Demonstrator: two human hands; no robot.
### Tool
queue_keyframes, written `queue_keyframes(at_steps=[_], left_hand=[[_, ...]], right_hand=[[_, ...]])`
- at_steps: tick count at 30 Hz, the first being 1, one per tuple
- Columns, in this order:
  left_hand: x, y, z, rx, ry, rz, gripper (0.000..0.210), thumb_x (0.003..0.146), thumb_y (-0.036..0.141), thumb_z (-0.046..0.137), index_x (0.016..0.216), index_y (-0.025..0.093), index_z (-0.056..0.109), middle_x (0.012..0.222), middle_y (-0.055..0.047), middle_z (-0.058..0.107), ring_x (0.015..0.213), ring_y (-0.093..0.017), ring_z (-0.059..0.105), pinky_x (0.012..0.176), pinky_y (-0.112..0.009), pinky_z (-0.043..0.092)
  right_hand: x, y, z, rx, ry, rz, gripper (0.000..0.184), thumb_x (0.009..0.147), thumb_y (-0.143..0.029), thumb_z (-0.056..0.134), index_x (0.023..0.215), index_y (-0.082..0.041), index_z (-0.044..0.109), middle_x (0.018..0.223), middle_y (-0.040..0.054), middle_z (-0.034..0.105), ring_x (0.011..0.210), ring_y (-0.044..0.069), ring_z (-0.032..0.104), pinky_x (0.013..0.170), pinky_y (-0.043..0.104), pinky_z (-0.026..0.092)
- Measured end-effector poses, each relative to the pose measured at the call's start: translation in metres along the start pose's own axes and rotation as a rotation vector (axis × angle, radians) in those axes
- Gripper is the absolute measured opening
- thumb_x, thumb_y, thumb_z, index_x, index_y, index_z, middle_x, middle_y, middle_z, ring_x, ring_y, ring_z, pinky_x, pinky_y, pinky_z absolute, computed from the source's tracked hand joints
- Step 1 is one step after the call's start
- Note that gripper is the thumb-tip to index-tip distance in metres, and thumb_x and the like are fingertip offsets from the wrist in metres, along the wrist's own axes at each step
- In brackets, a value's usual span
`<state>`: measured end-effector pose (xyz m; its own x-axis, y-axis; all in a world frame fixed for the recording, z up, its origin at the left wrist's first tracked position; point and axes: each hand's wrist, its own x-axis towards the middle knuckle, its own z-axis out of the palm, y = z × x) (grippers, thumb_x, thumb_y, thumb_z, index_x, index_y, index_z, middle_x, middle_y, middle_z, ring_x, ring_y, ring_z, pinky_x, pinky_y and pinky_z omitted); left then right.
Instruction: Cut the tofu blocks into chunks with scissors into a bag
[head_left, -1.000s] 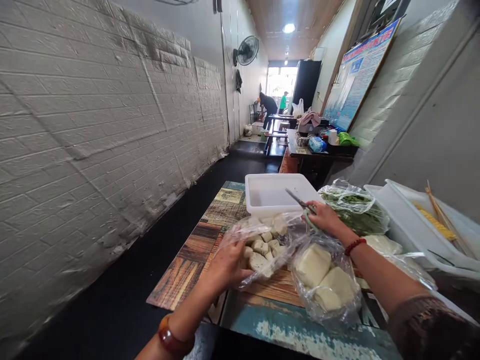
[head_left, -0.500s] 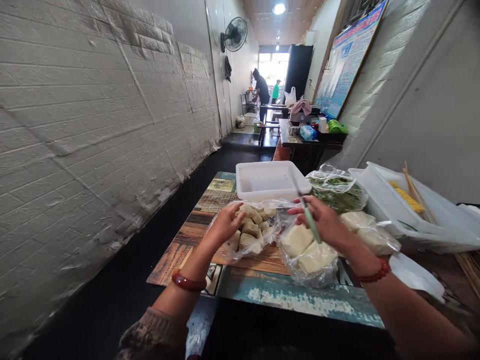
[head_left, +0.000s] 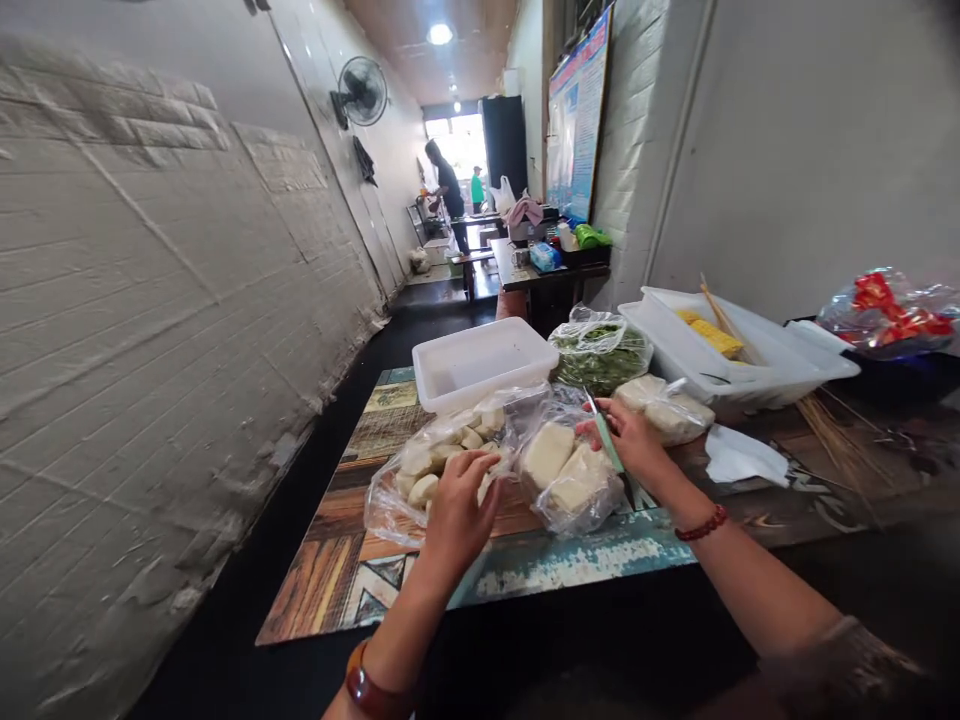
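L hand comes in from the bottom edge, forearm angled up & slightly R, back of hand up; fingers loosely curved, thumb apart, nothing seen gripped. It's over the near R part of the clear chunk bag, pale lumps inside, lying on the patterned table. White tub just behind that bag. Block bag, pale slabs in clear plastic, lies btwn the hands. R hand reaches in from lower R, wrist w/ red beads, holding a green-handled tool slantwise, blade up-L, above the R side of the block bag. Bag of greens beyond; wrapped pale packet just R of the hand, then white trays.

Hard to see: L fingers cover some lumps, can't tell if they touch the film. Chunk bag's mouth lost in folds & glare. R palm & part of the grip hidden; can't tell knife or scissors. R sleeve dark, blurry, cut off low R.

Vs 0.5 s ago: view's swung R, so red-trimmed plastic now shows far R. L hand was over the chunk bag's L side, now nearer its R front. Tool was blurred, now sharper, same hand. Tub stays behind the bags.
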<state>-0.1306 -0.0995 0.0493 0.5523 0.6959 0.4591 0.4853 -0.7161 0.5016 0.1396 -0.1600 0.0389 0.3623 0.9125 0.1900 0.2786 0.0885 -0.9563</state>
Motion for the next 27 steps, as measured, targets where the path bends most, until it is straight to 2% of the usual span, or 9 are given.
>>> queue_keyframes(at_steps=[2,5,8,10,13,15,18,23,27], left_hand=[[0.019,0.015,0.011,-0.003,-0.093,-0.01,0.025,0.091,0.03,0.054,0.111,0.018,0.064,0.111,-0.012,0.065,0.101,-0.025,0.063,0.09,-0.04,0.05],[0.047,0.031,0.03,0.141,-0.26,-0.093,0.033,0.089,0.034,0.057,0.114,0.013,0.063,0.108,-0.015,0.067,0.096,-0.027,0.065,0.085,-0.039,0.05],[0.062,0.038,0.041,0.299,-0.415,-0.17,0.038,0.092,0.046,0.049,0.103,0.013,0.066,0.101,-0.016,0.069,0.095,-0.029,0.066,0.082,-0.037,0.048],[0.063,0.038,0.044,0.349,-0.467,-0.184,0.044,0.094,0.051,0.044,0.092,0.015,0.068,0.095,-0.015,0.069,0.092,-0.028,0.067,0.081,-0.036,0.048],[0.055,0.035,0.045,0.345,-0.424,-0.13,0.038,0.092,0.048,0.048,0.091,0.015,0.068,0.101,-0.014,0.068,0.094,-0.027,0.066,0.084,-0.036,0.048],[0.047,0.033,0.046,0.332,-0.282,-0.074,0.032,0.088,0.041,0.057,0.104,0.016,0.067,0.114,-0.015,0.065,0.104,-0.029,0.063,0.09,-0.039,0.048],[0.04,0.033,0.047,0.31,-0.093,0.009,0.043,0.082,0.032,0.064,0.122,0.018,0.06,0.124,-0.015,0.059,0.113,-0.031,0.057,0.097,-0.045,0.046],[0.045,0.037,0.049,0.211,-0.235,0.018,0.054,0.071,0.038,0.078,0.117,0.017,0.061,0.116,-0.014,0.059,0.105,-0.031,0.06,0.092,-0.044,0.049],[0.053,0.028,0.05,0.09,-0.279,-0.073,0.055,0.066,0.044,0.08,0.109,0.017,0.06,0.106,-0.012,0.06,0.099,-0.03,0.06,0.088,-0.045,0.049]], right_hand=[[-0.012,0.008,0.005,-0.055,0.077,-0.045,0.046,0.081,-0.046,0.064,0.117,-0.019,0.058,0.086,0.0047,0.075,0.07,0.02,0.069,0.063,0.03,0.053],[-0.025,0.017,0.014,-0.175,0.188,-0.115,0.041,0.082,-0.04,0.064,0.118,-0.019,0.058,0.093,0.0085,0.076,0.087,0.025,0.071,0.079,0.037,0.054],[-0.03,0.023,0.018,-0.216,0.264,-0.129,0.038,0.085,-0.038,0.059,0.118,-0.018,0.057,0.1,0.0111,0.075,0.091,0.027,0.072,0.078,0.037,0.055],[-0.03,0.027,0.016,-0.197,0.291,-0.117,0.038,0.087,-0.038,0.057,0.119,-0.017,0.057,0.101,0.0119,0.075,0.091,0.027,0.072,0.076,0.037,0.055],[-0.027,0.033,0.014,-0.189,0.318,-0.108,0.039,0.088,-0.039,0.055,0.12,-0.016,0.057,0.1,0.0123,0.075,0.089,0.027,0.071,0.075,0.036,0.055],[-0.024,0.036,0.015,-0.212,0.32,-0.126,0.039,0.089,-0.04,0.054,0.119,-0.016,0.058,0.098,0.0123,0.075,0.088,0.027,0.071,0.075,0.036,0.055],[-0.021,0.037,0.017,-0.265,0.299,-0.16,0.038,0.09,-0.04,0.052,0.118,-0.015,0.059,0.096,0.0128,0.074,0.087,0.027,0.071,0.075,0.037,0.055],[-0.024,0.032,0.021,-0.342,0.285,-0.194,0.034,0.091,-0.037,0.053,0.119,-0.018,0.057,0.095,0.011,0.075,0.086,0.027,0.072,0.071,0.036,0.055],[-0.03,0.023,0.022,-0.378,0.15,-0.273,0.037,0.086,-0.03,0.064,0.122,-0.024,0.056,0.105,0.0076,0.074,0.092,0.027,0.072,0.075,0.035,0.055]])
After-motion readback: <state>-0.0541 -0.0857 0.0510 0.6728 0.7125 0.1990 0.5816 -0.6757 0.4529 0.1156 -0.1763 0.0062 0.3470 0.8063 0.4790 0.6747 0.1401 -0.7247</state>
